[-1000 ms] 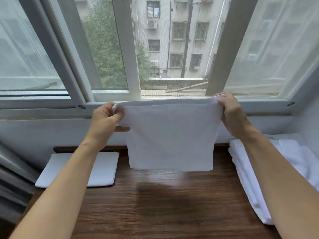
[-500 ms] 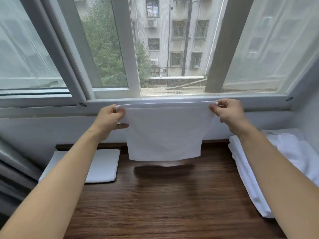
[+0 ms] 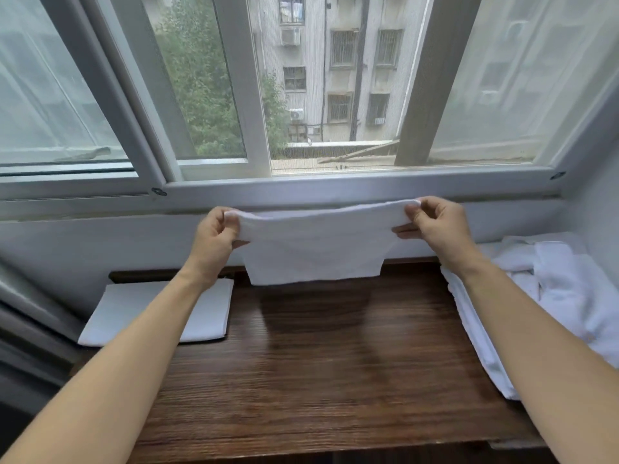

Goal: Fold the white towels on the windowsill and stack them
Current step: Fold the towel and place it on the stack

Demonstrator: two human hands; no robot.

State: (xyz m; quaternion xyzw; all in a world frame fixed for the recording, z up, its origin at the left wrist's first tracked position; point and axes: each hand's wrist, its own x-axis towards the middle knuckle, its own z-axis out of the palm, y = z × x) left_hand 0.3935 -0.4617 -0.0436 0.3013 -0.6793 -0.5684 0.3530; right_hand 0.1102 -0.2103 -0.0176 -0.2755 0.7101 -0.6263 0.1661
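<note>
Both hands have come down since a second ago, and the towel (image 3: 315, 252) now hangs lower, its bottom edge touching or just above the far part of the sill (image 3: 318, 363). Left hand (image 3: 214, 242) and right hand (image 3: 435, 222) each pinch a top corner, so the towel's long axis runs left to right between them and the cloth drops straight down from the grips. A folded towel (image 3: 134, 316) lies nearer the left hand, the unfolded pile (image 3: 552, 296) at right.
</note>
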